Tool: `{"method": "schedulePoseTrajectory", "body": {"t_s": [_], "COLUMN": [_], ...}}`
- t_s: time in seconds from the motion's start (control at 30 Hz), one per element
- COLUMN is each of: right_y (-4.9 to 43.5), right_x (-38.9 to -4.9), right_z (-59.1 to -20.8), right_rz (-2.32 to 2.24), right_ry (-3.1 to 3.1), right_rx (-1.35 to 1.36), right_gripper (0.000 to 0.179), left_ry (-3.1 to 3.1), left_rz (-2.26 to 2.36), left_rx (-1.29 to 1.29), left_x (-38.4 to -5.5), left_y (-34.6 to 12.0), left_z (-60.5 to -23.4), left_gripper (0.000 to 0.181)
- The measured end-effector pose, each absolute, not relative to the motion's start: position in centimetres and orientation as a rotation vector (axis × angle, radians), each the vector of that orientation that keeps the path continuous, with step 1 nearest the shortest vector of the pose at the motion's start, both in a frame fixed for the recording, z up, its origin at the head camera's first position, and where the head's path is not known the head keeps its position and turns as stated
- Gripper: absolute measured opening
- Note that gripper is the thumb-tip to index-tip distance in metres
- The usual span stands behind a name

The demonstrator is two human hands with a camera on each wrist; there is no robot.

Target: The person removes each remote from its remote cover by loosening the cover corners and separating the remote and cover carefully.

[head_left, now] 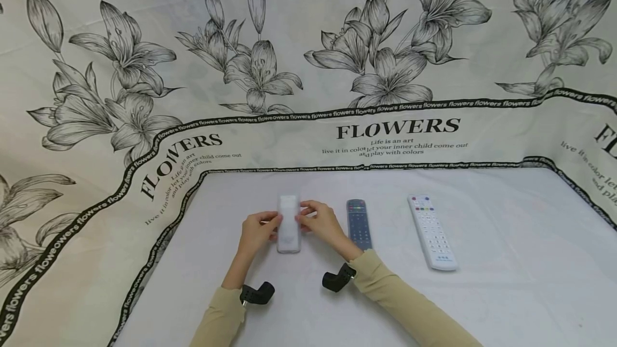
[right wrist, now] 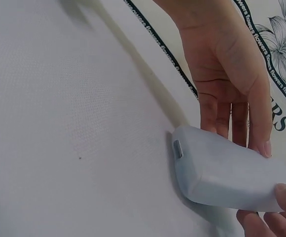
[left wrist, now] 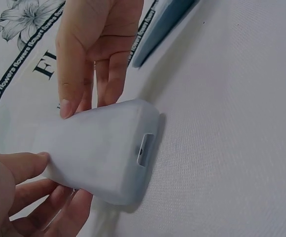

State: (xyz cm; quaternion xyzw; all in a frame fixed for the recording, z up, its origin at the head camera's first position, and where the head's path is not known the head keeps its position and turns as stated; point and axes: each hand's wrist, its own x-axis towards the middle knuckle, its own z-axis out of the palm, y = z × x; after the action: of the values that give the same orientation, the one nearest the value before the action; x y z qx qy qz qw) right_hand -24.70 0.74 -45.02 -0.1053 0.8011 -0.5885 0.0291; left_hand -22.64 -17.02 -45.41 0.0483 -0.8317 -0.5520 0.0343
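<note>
A translucent white remote cover (head_left: 289, 237) lies lengthwise on the table, its smooth side up. My left hand (head_left: 256, 233) pinches its left long edge, with the thumb (left wrist: 32, 165) on the upper rim and the other fingers low along the side. From the opposite edge my right hand (head_left: 324, 225) pinches it the same way. A small slot in the cover's near end (left wrist: 144, 149) shows in both wrist views. What is inside the cover cannot be made out.
A dark blue-grey remote control (head_left: 359, 224) lies just right of my right hand, partly behind that wrist. Farther right is a white remote control (head_left: 434, 234), buttons up. The white table (head_left: 506, 261) meets a flower-printed cloth (head_left: 395, 135) at the back.
</note>
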Motion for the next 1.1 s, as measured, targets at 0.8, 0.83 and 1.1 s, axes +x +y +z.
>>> {"method": "schedulePoseTrajectory", "body": {"t_s": [0.8,0.83,1.1], "right_y": [0.5,0.5,0.4], "right_x": [-25.2,-25.2,-25.2], "right_z": [-45.5,-45.4,-45.6], "right_rz": [-1.575,-1.575,-1.506], "right_ry": [2.639,2.635,2.607], "right_rx": [-0.242,-0.234,-0.226], "right_gripper": [0.031,0.031,0.033], "left_ry": [-2.678,-2.681,-2.737], "left_rz": [-1.498,-1.494,-1.387], "left_rx": [0.204,0.204,0.192], "left_x": [-23.7,-23.8,-23.7], "left_y": [-16.5,-16.5,-16.4], "left_z": [-46.2,-46.2,-46.1], "left_gripper": [0.028,0.028,0.028]}}
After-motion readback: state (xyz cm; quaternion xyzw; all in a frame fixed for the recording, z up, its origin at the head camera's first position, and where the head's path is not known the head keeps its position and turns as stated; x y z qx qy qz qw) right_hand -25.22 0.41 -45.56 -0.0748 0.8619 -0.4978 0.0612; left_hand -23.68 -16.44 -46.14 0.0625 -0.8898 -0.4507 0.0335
